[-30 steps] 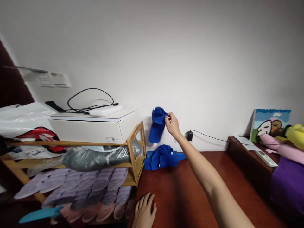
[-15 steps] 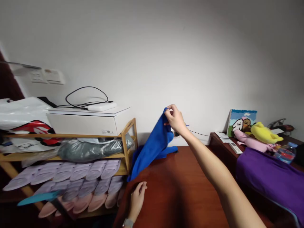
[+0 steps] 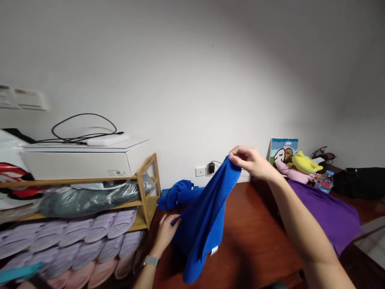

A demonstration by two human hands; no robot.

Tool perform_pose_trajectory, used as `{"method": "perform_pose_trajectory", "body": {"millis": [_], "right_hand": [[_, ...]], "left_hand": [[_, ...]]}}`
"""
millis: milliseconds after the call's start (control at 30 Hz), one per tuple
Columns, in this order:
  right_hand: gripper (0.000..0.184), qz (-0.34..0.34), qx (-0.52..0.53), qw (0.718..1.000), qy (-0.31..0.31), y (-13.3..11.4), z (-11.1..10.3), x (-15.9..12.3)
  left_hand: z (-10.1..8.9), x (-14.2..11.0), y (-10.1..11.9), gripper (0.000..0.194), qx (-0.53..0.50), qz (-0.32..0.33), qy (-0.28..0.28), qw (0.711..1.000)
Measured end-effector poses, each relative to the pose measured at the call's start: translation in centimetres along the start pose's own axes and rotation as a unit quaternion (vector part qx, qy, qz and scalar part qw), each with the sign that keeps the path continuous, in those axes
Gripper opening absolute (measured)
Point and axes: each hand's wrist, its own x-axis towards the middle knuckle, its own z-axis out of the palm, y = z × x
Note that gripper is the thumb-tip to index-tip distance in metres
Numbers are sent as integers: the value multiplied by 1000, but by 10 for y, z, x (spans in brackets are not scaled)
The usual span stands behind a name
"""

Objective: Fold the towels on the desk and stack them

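Cloth of bright blue fabric (image 3: 207, 212), with a white sewn-in tag (image 3: 213, 251) (head view), hangs between the hands over a red-brown wooden table (image 3: 252, 228); whether its lower end touches the surface cannot be told. The right hand (image 3: 249, 160) has thumb and fingers pinched together on the raised upper corner; the left hand (image 3: 166, 232), lower down, has its fingertips closed on the left edge. The cloth appears light, limp and not fragile, liable to sag wherever unsupported; corners and the stitched edge offer the surest hold. Count: one cloth held, one tag visible, two hands, one crumpled blue fabric heap (image 3: 180, 194) beside the light wooden rack (image 3: 147, 212), its number of pieces indeterminable, and one black plug adapter (image 3: 211, 167) on the wall behind.
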Motion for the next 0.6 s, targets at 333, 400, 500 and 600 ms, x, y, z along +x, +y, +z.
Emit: {"method": "perform_pose_trajectory", "body": {"millis": [333,400,500,600], "right_hand": [[47,177,-9,945,276,35,-77,-141],[46,223,12,915,335,43,-88,-181],[43,279,25,859,430,48,-98,-233],[36,283,-7,814,507,50,-105,-270]], "left_hand": [[-70,-22,23,66,48,-55,-1,997],[-102,-26,40,66,76,-67,18,995],[-153,-39,66,62,104,-64,44,991],[-199,-52,81,58,186,-61,123,973]]}}
